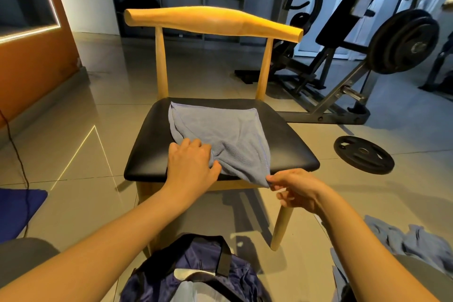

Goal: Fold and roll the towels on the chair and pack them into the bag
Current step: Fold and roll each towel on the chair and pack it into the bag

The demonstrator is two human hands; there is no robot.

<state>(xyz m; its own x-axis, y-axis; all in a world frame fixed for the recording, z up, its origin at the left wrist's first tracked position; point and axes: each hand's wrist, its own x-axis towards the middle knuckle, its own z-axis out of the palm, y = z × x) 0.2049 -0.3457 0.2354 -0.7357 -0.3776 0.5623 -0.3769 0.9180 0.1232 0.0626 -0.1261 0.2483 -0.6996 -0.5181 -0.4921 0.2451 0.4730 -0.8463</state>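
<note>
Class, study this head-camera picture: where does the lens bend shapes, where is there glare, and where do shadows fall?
Head view: the wide lens stretches both forearms toward the bottom corners; the light strip at left mirrors as thin bright lines on the glossy floor; the shadow of the chair lies under its seat; the towel looks sharp.

A black round weight plate (pixel 364 154) is laid flat on the grey tiled floor (pixel 81 130), near a dark steel weight machine (pixel 326 116) loaded with black discs (pixel 404 41). At left, an orange wall panel (pixel 29 61) is seen, with a dark blue mat (pixel 14 216) below.
</note>
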